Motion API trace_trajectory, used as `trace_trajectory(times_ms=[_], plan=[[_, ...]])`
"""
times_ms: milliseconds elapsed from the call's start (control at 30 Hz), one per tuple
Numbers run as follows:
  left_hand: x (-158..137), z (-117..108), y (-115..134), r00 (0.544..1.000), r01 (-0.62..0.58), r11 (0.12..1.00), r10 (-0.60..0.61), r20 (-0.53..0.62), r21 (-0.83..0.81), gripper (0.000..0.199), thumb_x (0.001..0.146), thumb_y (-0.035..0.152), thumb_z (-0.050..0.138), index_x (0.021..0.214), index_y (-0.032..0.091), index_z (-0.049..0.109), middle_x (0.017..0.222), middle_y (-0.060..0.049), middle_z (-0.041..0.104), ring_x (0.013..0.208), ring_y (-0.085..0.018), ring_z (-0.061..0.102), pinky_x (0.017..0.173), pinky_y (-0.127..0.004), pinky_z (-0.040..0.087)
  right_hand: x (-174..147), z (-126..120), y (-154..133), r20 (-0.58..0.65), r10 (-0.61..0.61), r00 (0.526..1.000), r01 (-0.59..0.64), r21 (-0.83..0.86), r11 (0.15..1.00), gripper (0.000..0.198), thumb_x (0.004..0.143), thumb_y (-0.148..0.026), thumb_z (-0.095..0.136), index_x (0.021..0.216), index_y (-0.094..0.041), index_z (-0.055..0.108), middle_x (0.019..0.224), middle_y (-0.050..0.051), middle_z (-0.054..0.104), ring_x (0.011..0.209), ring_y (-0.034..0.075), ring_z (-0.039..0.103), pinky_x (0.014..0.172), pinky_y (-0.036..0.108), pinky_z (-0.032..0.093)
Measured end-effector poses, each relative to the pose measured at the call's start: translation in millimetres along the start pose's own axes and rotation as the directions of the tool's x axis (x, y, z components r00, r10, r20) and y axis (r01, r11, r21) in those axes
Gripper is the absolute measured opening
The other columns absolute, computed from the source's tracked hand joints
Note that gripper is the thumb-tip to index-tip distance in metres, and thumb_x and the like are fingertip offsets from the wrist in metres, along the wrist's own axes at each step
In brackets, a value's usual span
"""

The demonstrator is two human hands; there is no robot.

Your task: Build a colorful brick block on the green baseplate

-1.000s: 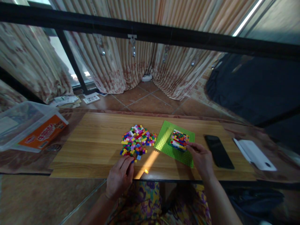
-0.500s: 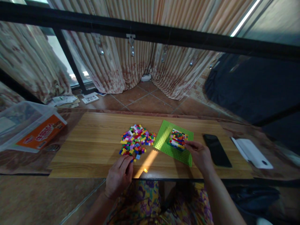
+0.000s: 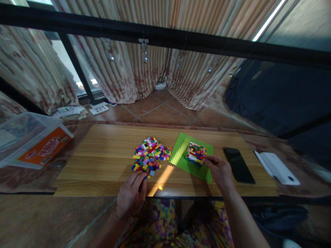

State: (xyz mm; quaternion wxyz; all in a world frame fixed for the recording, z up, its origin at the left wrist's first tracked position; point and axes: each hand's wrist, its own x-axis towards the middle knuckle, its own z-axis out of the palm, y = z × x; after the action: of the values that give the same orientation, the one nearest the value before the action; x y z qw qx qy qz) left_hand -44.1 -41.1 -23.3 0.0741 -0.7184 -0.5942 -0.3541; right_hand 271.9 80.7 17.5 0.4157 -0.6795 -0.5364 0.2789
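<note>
Right hand [image 3: 219, 171] angled inward, fingers [image 3: 210, 158] at the brick stack [image 3: 196, 153]

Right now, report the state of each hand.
Left hand: curled beside loose bricks; grip can't be told.
Right hand: curled at the brick block; grip can't be told.

Just beyond your left fingers [image 3: 134, 176] lies the brick pile [image 3: 149, 154]; well to their left, the bin [image 3: 45, 148]. At your right fingers [image 3: 212, 160] sits the brick block [image 3: 196, 153], on the baseplate [image 3: 180, 147]. To their right, on the table [image 3: 100, 155], lies the phone [image 3: 239, 165].
</note>
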Motion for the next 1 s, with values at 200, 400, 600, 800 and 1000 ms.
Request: trace_trajectory(times_ms=[200, 400, 600, 800, 1000], plan=[[0.9, -1.6, 1.6, 1.000, 0.008, 1.000, -0.008, 0.014, 0.005, 0.020, 0.088, 0.018, 0.056, 0.107, 0.019, 0.060, 0.101, -0.008, 0.070, 0.098, -0.020, 0.067, 0.087, -0.031, 0.056, -5.3, 0.9, -7.2, -0.028, -0.077, 0.997, 0.072, -0.139, 0.988, 0.033, 0.068, -0.045, 0.062, 0.080, -0.016, 0.075, 0.079, 0.009, 0.072, 0.072, 0.023, 0.065, 0.069, 0.032, 0.049], [2.7, -3.1, 2.4, 1.000, 0.000, 1.000, 0.001, 0.003, -0.019, 0.020, 0.088, 0.017, 0.056, 0.107, 0.019, 0.060, 0.099, -0.008, 0.069, 0.098, -0.020, 0.067, 0.088, -0.031, 0.056, -4.4, 2.2, -4.5, -0.023, -0.051, 0.998, 0.048, -0.131, 0.990, 0.034, 0.068, -0.045, 0.062, 0.082, -0.016, 0.075, 0.080, 0.009, 0.073, 0.072, 0.023, 0.065, 0.069, 0.032, 0.048], [2.2, -2.4, 2.2, 1.000, 0.007, 1.000, -0.007, 0.013, -0.020, 0.019, 0.087, 0.017, 0.056, 0.105, 0.018, 0.061, 0.100, -0.008, 0.070, 0.098, -0.020, 0.067, 0.088, -0.032, 0.055, -6.2, 3.6, -7.2, -0.030, -0.068, 0.997, 0.063, -0.139, 0.988, 0.035, 0.070, -0.045, 0.060, 0.082, -0.015, 0.074, 0.080, 0.010, 0.073, 0.070, 0.023, 0.065, 0.067, 0.032, 0.048], [3.0, -3.1, 2.6, 1.000, 0.005, 0.999, -0.005, 0.012, -0.035, 0.019, 0.087, 0.016, 0.057, 0.105, 0.018, 0.061, 0.100, -0.008, 0.069, 0.098, -0.020, 0.067, 0.088, -0.031, 0.055, -4.1, 2.7, -7.1, -0.014, -0.070, 0.997, 0.067, -0.133, 0.989, 0.036, 0.070, -0.045, 0.061, 0.082, -0.014, 0.075, 0.079, 0.011, 0.073, 0.070, 0.022, 0.065, 0.067, 0.032, 0.049], [3.5, -3.5, 3.4, 1.000, 0.016, 1.000, -0.016, 0.009, -0.025, 0.019, 0.087, 0.017, 0.056, 0.105, 0.019, 0.061, 0.100, -0.008, 0.070, 0.098, -0.021, 0.067, 0.088, -0.032, 0.055, -0.9, 2.0, -2.7, 0.017, -0.045, 0.999, 0.047, -0.124, 0.991, 0.036, 0.069, -0.045, 0.062, 0.084, -0.015, 0.075, 0.081, 0.010, 0.073, 0.073, 0.023, 0.066, 0.069, 0.033, 0.049]])
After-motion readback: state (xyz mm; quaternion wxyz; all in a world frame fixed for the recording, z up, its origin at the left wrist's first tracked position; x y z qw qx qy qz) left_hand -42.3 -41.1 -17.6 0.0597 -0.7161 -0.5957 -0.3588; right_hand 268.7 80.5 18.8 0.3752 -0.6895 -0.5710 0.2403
